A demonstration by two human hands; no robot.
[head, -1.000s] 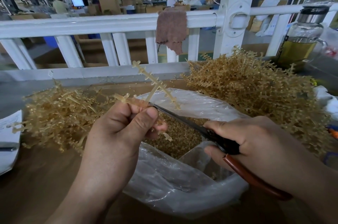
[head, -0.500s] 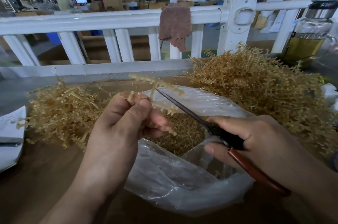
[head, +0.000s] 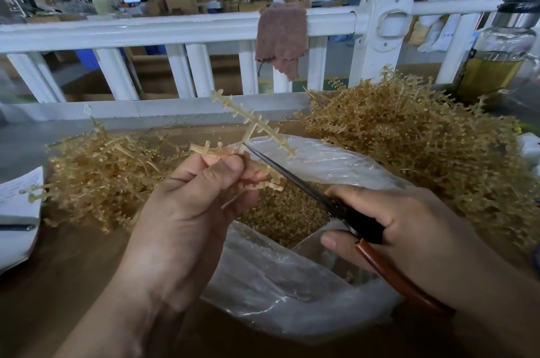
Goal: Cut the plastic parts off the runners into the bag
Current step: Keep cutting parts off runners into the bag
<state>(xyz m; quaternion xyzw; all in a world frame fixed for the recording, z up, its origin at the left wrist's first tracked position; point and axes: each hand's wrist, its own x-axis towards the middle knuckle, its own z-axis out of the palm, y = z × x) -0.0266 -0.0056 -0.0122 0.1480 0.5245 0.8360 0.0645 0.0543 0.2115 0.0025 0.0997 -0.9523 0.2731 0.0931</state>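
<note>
Left hand [head: 187, 211] pinches a tan plastic runner [head: 254, 123] between thumb and fingers, its branch jutting toward 1 o'clock above the hand. Right hand [head: 409, 229], at 4 o'clock of the runner, grips red-handled cutters [head: 289, 176], blade tip at the runner's stem, over the open clear bag [head: 292, 293].

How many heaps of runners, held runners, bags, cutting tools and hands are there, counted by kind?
Heaps of runners: 2, left heap, right heap
Held runner: 1
Bag: 1
Cutters: 1
Hands: 2, left hand, right hand
Total: 7
</note>
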